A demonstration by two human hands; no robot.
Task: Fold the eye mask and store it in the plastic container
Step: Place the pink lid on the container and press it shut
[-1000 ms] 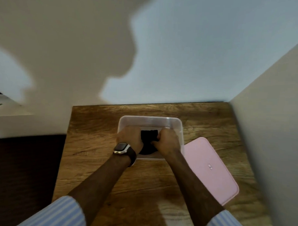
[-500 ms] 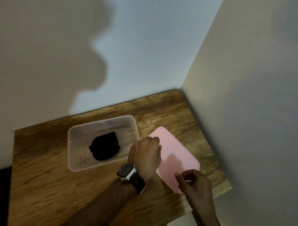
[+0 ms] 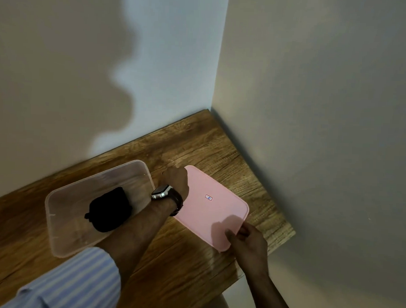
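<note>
Both hands have left the clear plastic container (image 3: pixel 57 222) for the flat pink plastic lid (image 3: pixel 209 207) right of it; right hand (image 3: pixel 249 238) pinches its near corner, left hand (image 3: pixel 176 178) grips its far edge; the folded black eye mask (image 3: pixel 109 208) now lies inside the container, so closing remains.

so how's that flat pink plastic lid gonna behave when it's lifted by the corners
The flat pink plastic lid looks thin and broad, so probably light, and it may flex slightly. It lies flush on the wooden table, so its smooth edge could be awkward to pinch. The left hand and right hand sit at opposite corners, which should steady it.
</note>
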